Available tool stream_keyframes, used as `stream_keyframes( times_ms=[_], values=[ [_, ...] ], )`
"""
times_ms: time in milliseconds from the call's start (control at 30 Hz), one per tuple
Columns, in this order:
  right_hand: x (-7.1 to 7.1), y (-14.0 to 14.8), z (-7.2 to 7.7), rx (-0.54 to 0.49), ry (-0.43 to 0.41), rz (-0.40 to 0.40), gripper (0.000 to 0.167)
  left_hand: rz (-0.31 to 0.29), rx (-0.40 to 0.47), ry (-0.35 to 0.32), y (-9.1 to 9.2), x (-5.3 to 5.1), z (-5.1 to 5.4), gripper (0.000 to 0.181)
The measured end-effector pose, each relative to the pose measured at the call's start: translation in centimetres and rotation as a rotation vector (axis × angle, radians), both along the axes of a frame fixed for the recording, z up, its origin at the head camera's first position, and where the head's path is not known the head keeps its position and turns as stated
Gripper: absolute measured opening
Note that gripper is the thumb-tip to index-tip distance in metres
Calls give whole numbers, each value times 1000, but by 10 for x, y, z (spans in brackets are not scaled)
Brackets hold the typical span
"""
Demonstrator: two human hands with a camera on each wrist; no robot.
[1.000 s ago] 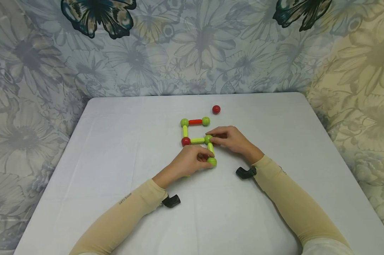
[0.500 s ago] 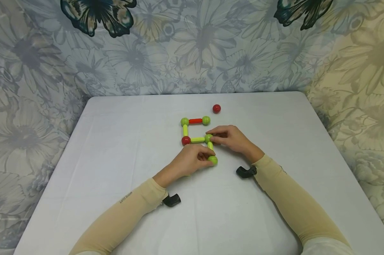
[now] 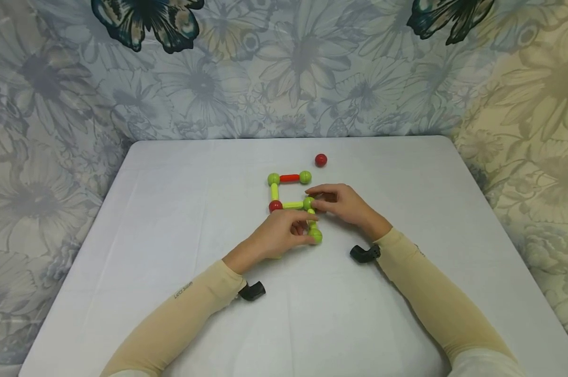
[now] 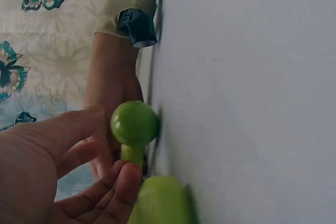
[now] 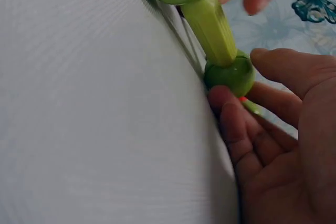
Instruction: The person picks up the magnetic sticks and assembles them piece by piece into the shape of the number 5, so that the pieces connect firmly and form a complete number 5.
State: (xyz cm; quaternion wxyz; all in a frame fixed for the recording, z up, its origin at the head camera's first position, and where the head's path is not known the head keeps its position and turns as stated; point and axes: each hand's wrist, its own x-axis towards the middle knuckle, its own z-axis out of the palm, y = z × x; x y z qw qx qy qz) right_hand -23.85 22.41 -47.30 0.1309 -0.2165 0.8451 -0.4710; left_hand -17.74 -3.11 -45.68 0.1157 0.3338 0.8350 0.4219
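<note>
A flat figure of green and red balls joined by rods lies on the white table in the head view. My left hand (image 3: 279, 230) is beside its near green ball (image 3: 316, 236), forefinger raised and thumb close to it. In the left wrist view a gap shows between the thumb (image 4: 86, 120) and that ball; the other fingertips lie by the lime rod (image 4: 132, 153). My right hand (image 3: 347, 205) holds the middle green ball (image 3: 308, 202) lightly. In the right wrist view its thumb and fingertips meet that ball (image 5: 233, 77). A lime rod (image 5: 211, 30) joins both balls.
The figure's far part has a red ball (image 3: 275, 205), a green ball (image 3: 273, 179), a red rod (image 3: 290, 178) and another green ball (image 3: 305, 177). A loose red ball (image 3: 320, 160) lies behind. Part of a lime piece (image 4: 163, 203) shows below my left hand.
My left forefinger has lifted off the near green ball, so more of the rod shows. My right forefinger has risen slightly. The figure stays almost where it was.
</note>
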Motion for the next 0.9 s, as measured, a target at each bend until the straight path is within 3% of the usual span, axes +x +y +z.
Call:
stream_keyframes(
  times_ms=[167, 367, 500, 600, 767, 900],
  values=[
    [6, 4, 13, -28, -73, -36, 47, 47, 0, -6, -28, 0, 20, 49],
    [41, 11, 25, -17, -31, -112, 48, 28, -31, 8, -68, 7, 31, 42],
    [63, 8, 30, -57, -34, -78, 49, 4, -58, 46, -85, 9, 29, 35],
    [72, 6, 26, -70, -11, -51, 49, -18, -60, 34, -90, 10, 24, 34],
    [79, 6, 10, -49, 97, 2, 48, -74, -102, -2, -87, 12, 12, 32],
    [79, 8, -2, -74, 185, 51, 48, -118, -131, -20, -86, 14, 9, 30]
  ],
)
